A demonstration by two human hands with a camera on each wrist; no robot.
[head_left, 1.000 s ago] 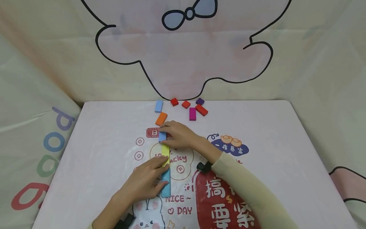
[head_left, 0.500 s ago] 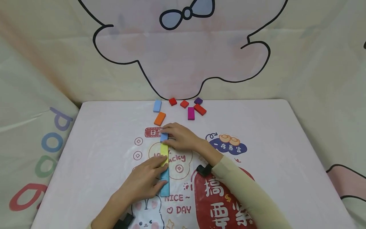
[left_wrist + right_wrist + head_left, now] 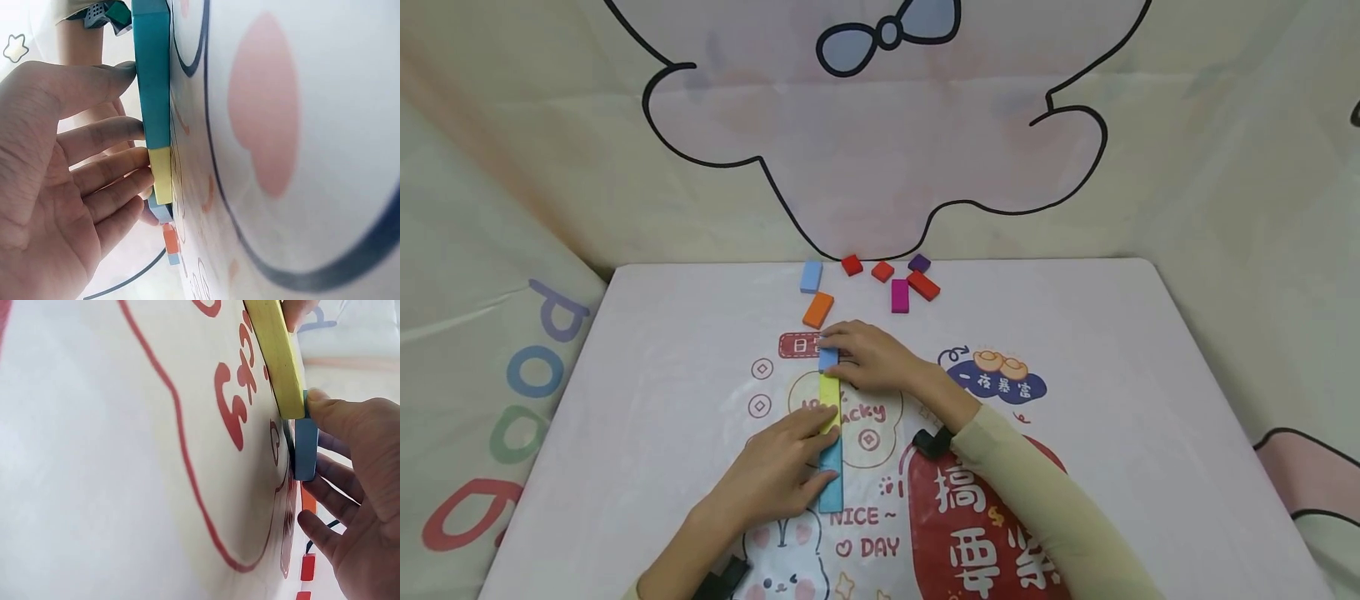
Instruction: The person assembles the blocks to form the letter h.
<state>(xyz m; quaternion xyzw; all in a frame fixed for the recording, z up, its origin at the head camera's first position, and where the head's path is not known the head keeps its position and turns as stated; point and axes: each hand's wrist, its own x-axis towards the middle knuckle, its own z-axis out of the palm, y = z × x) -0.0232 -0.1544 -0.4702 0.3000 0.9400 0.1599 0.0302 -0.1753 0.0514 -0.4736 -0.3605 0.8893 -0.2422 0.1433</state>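
A teal block (image 3: 831, 492) and a yellow block (image 3: 829, 390) lie end to end in a straight row on the table. My left hand (image 3: 782, 467) lies over this row. In the left wrist view, its nearly straight fingers (image 3: 103, 134) touch the tops of the teal and yellow blocks. At the far end of the row, my right hand (image 3: 876, 358) pinches a blue block (image 3: 306, 449) between thumb and fingers. That block lines up with the yellow one's end; whether it rests on the table I cannot tell.
Beyond the right hand lie loose blocks: an orange one (image 3: 817, 309), a light blue one (image 3: 811, 277), a magenta one (image 3: 900, 296), a purple one (image 3: 919, 262) and several red ones (image 3: 923, 285). A printed white cloth covers the table (image 3: 1075, 317); curtains hang behind.
The blue block in my right hand has shifted slightly right, from a small sideways offset to in line with the yellow block. My left hand keeps its place. The head view has drifted slightly.
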